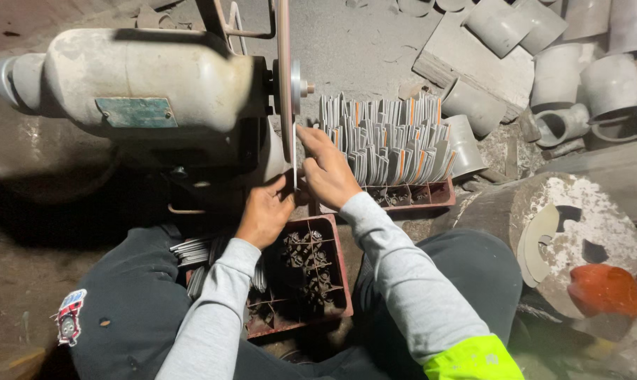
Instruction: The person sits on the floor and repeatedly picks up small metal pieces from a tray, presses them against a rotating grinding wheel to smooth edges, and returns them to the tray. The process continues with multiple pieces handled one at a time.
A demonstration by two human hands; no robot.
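- Right hand (327, 172) up at the wheel, fingers pinched narrow on a thin flat metal strip (294, 158), holding it upright against the edge of the grinding disc (285, 77).
- Left hand (266, 211) just below and beside it, fingers curled up under the bottom end of the same strip, right against the right hand.
- The disc stands edge-on to the camera, mounted on the shaft of a big dusty grey motor (142, 77) that fills the upper left.
- Straight behind the right hand, a red crate (442, 193) packed with upright flat pieces (389, 137), grey with orange stripes, fanned out in rows.
- Below the hands, between the person's knees, a second red crate (336, 271) with dark compartments holding small dark bits; too murky to tell what they are.
- A bundle of thin grey strips (192, 250) lies on the left thigh, next to that crate.
- Grey sleeves, dark trousers, a neon yellow patch (473, 359) at the bottom right.
- Further right, a rough round block (579, 225) with an orange-red lump (606, 290) on it.
- Top right, a heap of grey pipe fittings (579, 70) on the dusty floor (361, 49).
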